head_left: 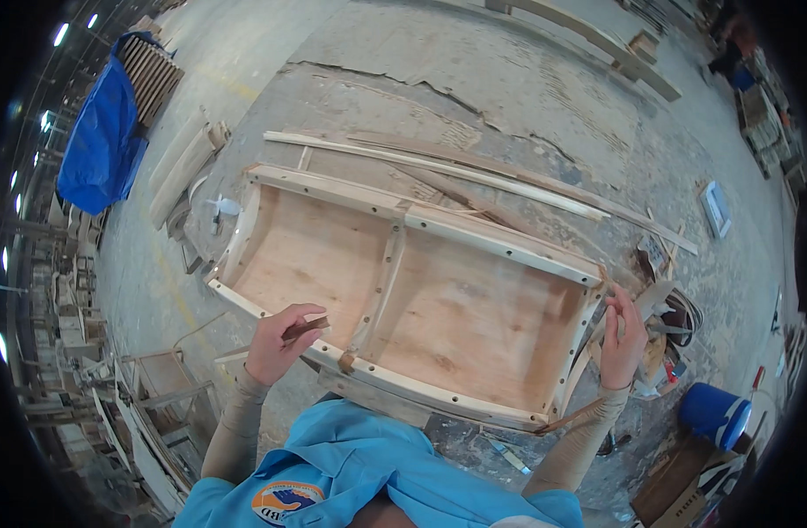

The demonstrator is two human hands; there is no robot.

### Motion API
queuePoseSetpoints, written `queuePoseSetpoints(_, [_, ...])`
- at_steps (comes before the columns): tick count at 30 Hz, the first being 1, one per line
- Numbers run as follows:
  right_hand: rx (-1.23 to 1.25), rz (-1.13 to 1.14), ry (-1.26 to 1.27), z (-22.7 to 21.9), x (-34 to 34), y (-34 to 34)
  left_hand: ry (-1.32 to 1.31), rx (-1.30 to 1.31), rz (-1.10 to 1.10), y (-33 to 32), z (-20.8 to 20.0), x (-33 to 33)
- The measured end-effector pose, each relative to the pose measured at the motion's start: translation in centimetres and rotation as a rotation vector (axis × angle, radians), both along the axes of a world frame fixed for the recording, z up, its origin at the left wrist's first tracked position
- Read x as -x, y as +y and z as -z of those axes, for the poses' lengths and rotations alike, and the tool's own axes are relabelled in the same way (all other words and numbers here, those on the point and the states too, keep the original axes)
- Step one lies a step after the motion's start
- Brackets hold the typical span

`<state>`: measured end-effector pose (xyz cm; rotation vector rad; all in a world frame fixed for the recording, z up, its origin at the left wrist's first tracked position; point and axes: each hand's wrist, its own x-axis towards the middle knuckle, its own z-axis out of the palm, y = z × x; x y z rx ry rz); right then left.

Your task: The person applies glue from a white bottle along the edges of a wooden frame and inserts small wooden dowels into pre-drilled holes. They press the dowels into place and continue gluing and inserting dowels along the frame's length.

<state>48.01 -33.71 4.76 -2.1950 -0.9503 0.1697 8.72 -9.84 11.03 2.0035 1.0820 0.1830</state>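
Note:
In front of me lies a long, curved wooden frame [456, 389] with plywood panels inside, split in two by a middle rib [383, 286]. Dark round holes or plugs dot its rails. My left hand [280, 339] is closed around a small flat brown piece [305, 329], held between thumb and fingers over the near rail; whether it is wood or folded sandpaper I cannot tell. At the frame's right end, my right hand [623, 343] has its fingers stretched out beside the far corner, apparently touching it. Nothing shows in that hand.
Long wooden strips [474, 180] lie on the concrete floor beyond the frame. To the right are a blue bucket [714, 415], a small blue-and-white frame [715, 209] and scattered offcuts. A blue tarp [95, 158] covers stacked wood at far left. Wooden frames [148, 414] stand at lower left.

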Motion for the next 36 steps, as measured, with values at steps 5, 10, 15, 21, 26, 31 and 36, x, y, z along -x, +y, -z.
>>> queuePoseSetpoints(5, [0.012,-0.056,-0.026,-1.5,0.8,0.2,-0.055,0.044,-0.025,-0.3,-0.2,0.8])
queuePoseSetpoints(10, [0.058,-0.114,-0.034,-4.1,2.2,-0.1,-0.147,0.042,-0.023,-0.4,-0.4,2.6])
queuePoseSetpoints(15, [0.089,-0.074,-0.175,-7.1,3.0,-2.5,-0.252,-0.019,-0.015,-0.5,0.8,5.9])
queuePoseSetpoints(21, [-0.202,0.095,-0.12,-11.7,9.8,-3.5,-0.189,-0.027,-0.072,-0.4,0.8,8.5])
queuePoseSetpoints(26, [0.008,-0.409,0.001,-9.8,19.7,1.6,-0.258,0.008,-0.107,-0.7,1.9,11.6])
queuePoseSetpoints(31, [0.329,-0.674,-0.114,-3.0,25.4,3.7,-0.319,-0.022,-0.118,-0.7,2.3,14.8])
queuePoseSetpoints(36, [0.371,-0.627,-0.256,0.8,26.4,3.7,-0.332,-0.051,-0.106,-1.4,3.1,18.3])
